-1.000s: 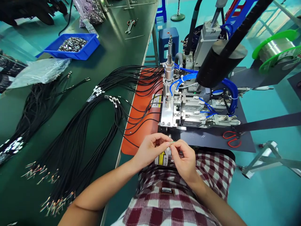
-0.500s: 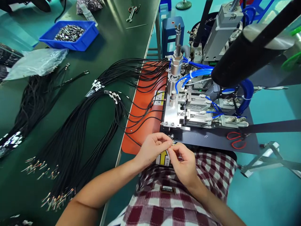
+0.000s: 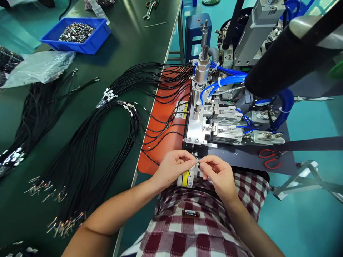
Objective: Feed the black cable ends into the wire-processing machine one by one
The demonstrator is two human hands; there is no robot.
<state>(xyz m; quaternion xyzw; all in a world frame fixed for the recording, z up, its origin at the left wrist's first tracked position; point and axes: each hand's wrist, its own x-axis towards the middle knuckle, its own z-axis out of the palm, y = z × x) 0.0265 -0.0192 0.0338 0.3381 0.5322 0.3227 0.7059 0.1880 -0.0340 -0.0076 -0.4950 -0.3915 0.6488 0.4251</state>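
- Bright, even light overall.
- Pale sheen toward the far end of the table (image 3: 134,46); soft shadow right of the tray (image 3: 99,41).
- Glare on the metal plate (image 3: 193,130) and bag (image 3: 43,67).
- Wide-angle stretching of the cylinder (image 3: 284,60).
- The piece (image 3: 198,163) between left hand (image 3: 173,169) and right hand (image 3: 221,176): too small to make out.

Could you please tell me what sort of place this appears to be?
It looks like a factory workshop, perhaps in electronics: bundles of black cables lie on a green bench, a machine with blue tubes stands beside it, and a blue tray holds many small shiny parts.
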